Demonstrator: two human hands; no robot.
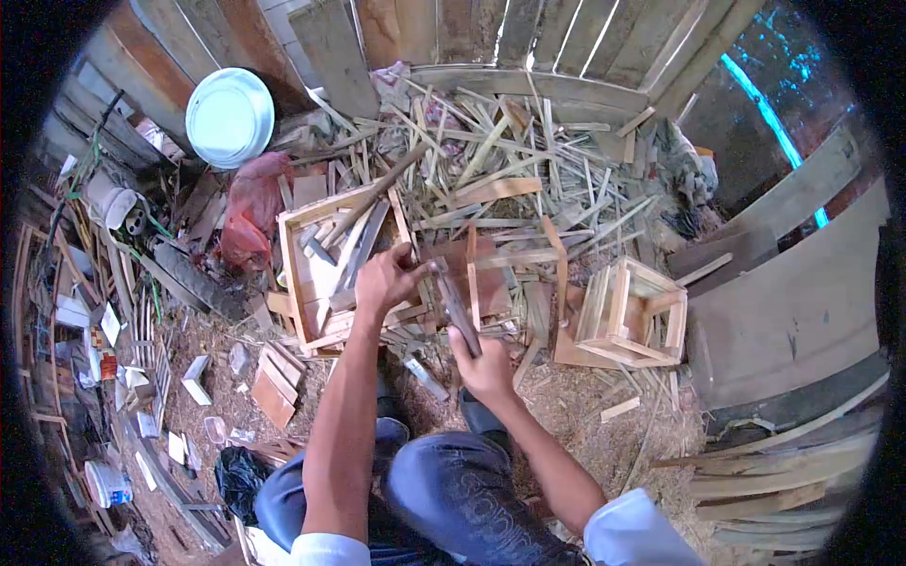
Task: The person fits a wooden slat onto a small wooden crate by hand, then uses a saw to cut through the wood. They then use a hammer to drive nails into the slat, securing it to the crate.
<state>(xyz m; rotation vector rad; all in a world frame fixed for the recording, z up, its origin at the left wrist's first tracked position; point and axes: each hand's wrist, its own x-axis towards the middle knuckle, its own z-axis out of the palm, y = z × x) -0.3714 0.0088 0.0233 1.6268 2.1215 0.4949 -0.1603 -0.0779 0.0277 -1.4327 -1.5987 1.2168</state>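
My right hand (486,368) is wrapped round the handle of a hammer (455,307), its head pointing away from me. Close to the hammer head, my left hand (382,283) has thumb and fingers drawn together; what they pinch, if anything, is too small to make out. Under and left of that hand lies a shallow wooden box (294,274) with wood strips and tools in it. Just right of the hammer, a wooden frame (517,258) with upright side boards stands among the scraps. Farther right is a small box-shaped wooden frame (630,316).
Loose wood strips (557,160) are heaped against the plank wall (604,38). A white basin (229,118) leans at the back left, above a red plastic bag (253,208). Large boards (783,302) stand at right. Sawdust and offcuts cover the floor round my knees.
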